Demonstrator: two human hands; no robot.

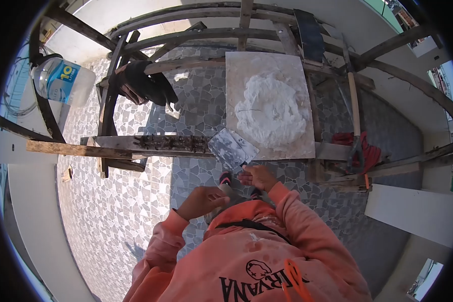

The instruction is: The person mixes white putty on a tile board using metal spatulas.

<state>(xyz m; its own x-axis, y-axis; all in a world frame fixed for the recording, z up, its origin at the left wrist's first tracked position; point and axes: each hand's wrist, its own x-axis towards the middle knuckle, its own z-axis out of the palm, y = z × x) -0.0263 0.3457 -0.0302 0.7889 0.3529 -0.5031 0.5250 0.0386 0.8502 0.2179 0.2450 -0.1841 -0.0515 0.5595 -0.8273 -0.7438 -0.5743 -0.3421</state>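
Note:
My right hand [259,177] is at the near edge of the work surface, closed around the short dark handle of a wide putty knife. The putty knife's square metal blade [231,149] is smeared with white and lies over the end of a plank. Just beyond it, a pale board [236,68] carries a spread mound of white powdery material [274,113], hollowed in the middle. My left hand [204,201] hovers in front of my body, fingers loosely bent and thumb apart, with nothing seen in it.
Wooden scaffold beams [186,35] surround the board. A dark cloth bag [141,83] hangs at left beside a large plastic water bottle [65,80]. A long-handled shovel [355,100] leans at right by a red cloth [370,151]. The floor [121,201] is stone-patterned.

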